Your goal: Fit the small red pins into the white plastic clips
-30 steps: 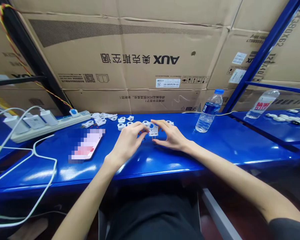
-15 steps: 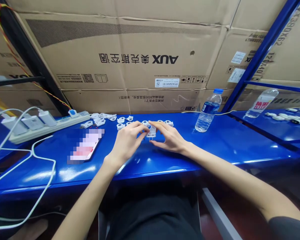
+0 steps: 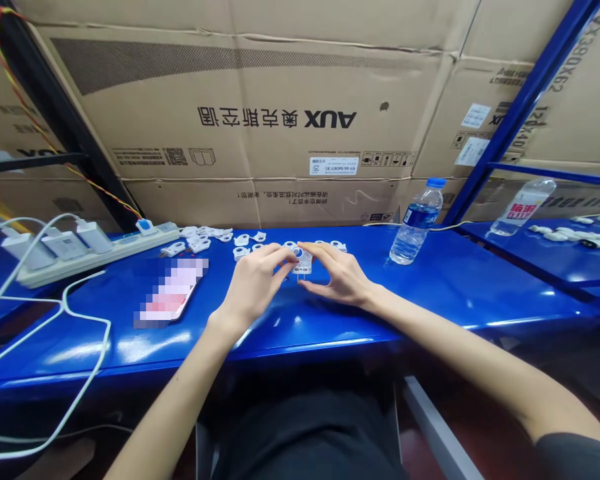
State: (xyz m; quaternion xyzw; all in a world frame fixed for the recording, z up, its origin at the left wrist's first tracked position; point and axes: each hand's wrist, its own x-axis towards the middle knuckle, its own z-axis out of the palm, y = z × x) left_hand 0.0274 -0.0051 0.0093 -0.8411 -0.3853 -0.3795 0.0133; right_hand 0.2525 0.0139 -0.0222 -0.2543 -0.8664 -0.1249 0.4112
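A small white plug piece (image 3: 304, 265), with a ring-shaped opening at its top and two thin metal prongs pointing down, is held upright just above the blue table. My left hand (image 3: 257, 280) pinches its left side between thumb and fingers. On the other side, my right hand (image 3: 343, 275) curves around it, fingertips on the upper edge and thumb close to the prongs. Similar white ring-shaped pieces (image 3: 241, 253) lie behind my hands, partly hidden by them. More of these white pieces (image 3: 199, 243) are heaped farther left.
A power strip (image 3: 111, 250) with several white chargers stands at the left, its white cables (image 3: 107, 347) looping over the table (image 3: 430, 300). A phone (image 3: 173, 293) with a blurred screen lies nearby. One water bottle (image 3: 416, 223) stands at the right; cardboard (image 3: 280, 80) forms the back.
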